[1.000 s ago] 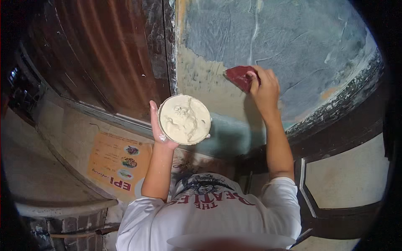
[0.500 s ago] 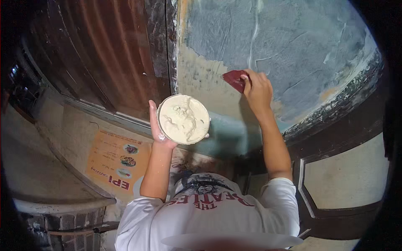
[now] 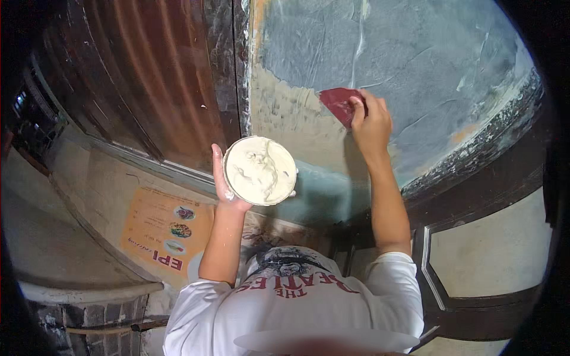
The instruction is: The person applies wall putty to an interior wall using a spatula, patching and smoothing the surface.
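My left hand (image 3: 224,178) supports a round tub of cream-white filler paste (image 3: 261,170) from its side and underneath. The thumb stands up along the rim, and most of the fingers are hidden beneath the tub. In my right hand (image 3: 373,121) is a dark red putty scraper (image 3: 341,104), pinched between thumb and fingers. Its blade lies at or very near the wall (image 3: 409,65), by the border where the grey-blue surface meets a beige coated patch (image 3: 288,113). Whether the blade touches the wall is hard to tell.
Left of the wall stands a brown wooden panel (image 3: 154,71) with a dark frame. An orange printed sheet (image 3: 160,228) lies on the floor at lower left. Dark-framed panels (image 3: 487,237) are at the right, and a rounded ledge (image 3: 89,292) is at the lower left.
My right hand has moved slightly up and right with the scraper, whose blade now shows more of its face. The left hand and the tub have stayed nearly in place.
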Tool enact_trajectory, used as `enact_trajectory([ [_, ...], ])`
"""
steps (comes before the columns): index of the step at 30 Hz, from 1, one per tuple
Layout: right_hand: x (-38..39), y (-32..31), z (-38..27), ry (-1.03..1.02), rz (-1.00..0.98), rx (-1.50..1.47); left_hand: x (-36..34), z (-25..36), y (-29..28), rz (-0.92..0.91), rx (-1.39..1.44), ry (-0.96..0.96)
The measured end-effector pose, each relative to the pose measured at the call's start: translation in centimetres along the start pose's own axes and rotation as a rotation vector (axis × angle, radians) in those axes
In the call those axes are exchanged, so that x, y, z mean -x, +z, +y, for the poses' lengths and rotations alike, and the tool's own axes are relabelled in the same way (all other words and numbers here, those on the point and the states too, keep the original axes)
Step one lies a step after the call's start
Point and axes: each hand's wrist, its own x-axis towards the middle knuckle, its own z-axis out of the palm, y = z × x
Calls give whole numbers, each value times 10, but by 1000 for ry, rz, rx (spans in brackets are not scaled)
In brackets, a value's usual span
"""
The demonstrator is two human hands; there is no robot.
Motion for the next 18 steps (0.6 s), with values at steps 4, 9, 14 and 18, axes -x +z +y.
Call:
enact_trajectory([
  [4,12,-8,9,-49,-123,-11,-2,0,-4,45,-71,21],
  [9,16,-5,13,-104,-99,127,-6,-1,-2,54,-42,18],
  [14,5,-23,-5,-54,-35,-14,-4,-3,19,-163,13,-64],
  [18,10,-40,-19,-395,-234,-301,-11,3,14,2,-45,1],
])
